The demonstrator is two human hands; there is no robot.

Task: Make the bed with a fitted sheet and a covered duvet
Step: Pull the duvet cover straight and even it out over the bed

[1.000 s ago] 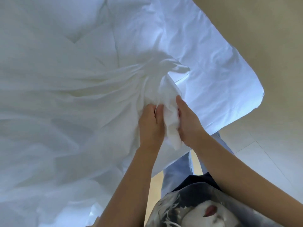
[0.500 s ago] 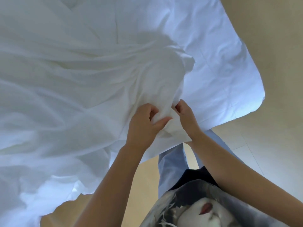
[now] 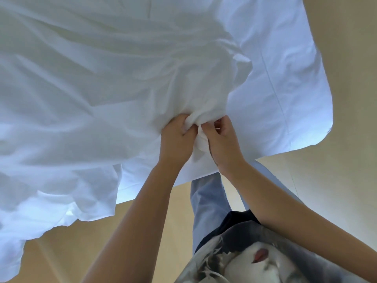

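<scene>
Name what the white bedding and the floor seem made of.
The white bedding looks like thin matte woven fabric, probably cotton: it creases and light glows through it. The floor looks smooth, pale beige, perhaps tile or vinyl: faint joint lines show.

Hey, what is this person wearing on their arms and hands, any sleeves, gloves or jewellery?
No sleeves, gloves, rings or watch show. The left hand and right hand are bare, as are the left arm and right arm to the frame edge.
</scene>
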